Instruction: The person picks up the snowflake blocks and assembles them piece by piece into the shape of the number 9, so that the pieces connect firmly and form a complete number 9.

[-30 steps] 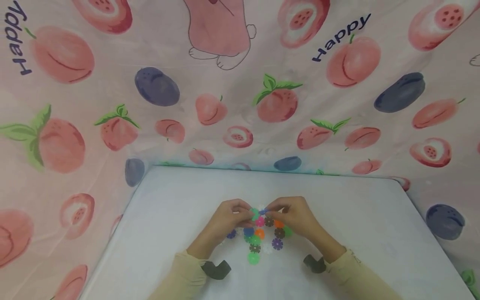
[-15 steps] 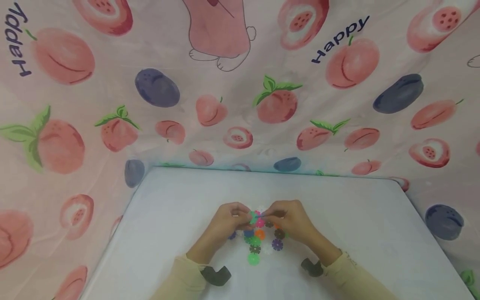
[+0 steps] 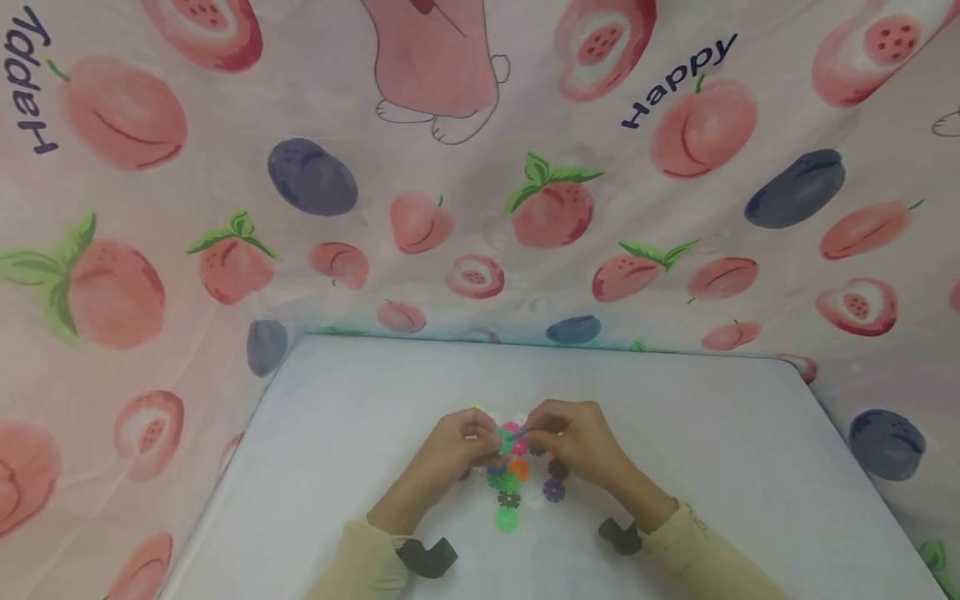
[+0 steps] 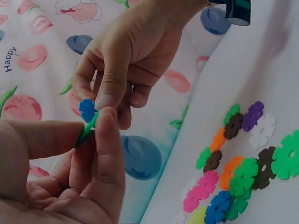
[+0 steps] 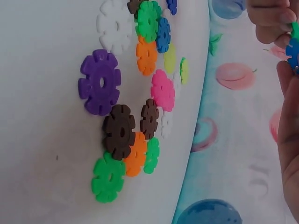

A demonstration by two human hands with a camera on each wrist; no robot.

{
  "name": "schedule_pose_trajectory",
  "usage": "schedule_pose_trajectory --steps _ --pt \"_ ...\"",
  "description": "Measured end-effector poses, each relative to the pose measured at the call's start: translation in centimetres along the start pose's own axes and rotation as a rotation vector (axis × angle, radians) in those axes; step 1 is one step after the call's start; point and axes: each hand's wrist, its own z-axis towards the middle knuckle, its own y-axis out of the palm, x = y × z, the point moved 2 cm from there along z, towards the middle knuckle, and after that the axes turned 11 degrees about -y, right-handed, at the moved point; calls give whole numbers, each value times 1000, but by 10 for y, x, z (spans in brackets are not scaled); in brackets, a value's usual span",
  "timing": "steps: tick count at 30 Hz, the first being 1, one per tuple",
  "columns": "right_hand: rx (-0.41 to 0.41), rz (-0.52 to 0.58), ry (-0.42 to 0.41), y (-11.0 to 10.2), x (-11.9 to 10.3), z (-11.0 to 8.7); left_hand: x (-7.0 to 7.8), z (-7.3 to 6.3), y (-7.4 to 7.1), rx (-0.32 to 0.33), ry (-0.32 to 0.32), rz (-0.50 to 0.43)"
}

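My left hand pinches a green notched snowflake disc between thumb and fingertips, its edge toward the left wrist camera. Facing it, my right hand pinches a blue snowflake disc. The two discs meet edge to edge, partly covered by fingertips, and I cannot tell whether their slots are joined. Both are held above the table, over loose discs. In the right wrist view, the blue disc and a sliver of the green disc show at the right edge.
Several loose snowflake discs lie on the white table below the hands, among them a purple disc, a pink disc, a brown disc and an orange disc. A fruit-printed cloth hangs behind the table.
The right hand has brought the blue disc left against the green one. Both hands have come slightly lower and nearer, and a yellow disc now shows beyond the left hand.
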Motion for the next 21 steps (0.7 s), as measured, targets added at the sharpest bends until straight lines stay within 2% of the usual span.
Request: schedule_pose_trajectory --steps 6,10,15,21 --pt "32 -41 -31 -2 3 2 -1 3 -2 -52 23 -29" --pt "-4 -55 -14 -1 2 3 -3 3 -3 -65 23 -46" --pt "-23 -130 21 -1 5 1 -7 5 -3 -85 3 -47" --pt "-55 -103 3 1 8 1 -11 9 -2 -105 51 4"
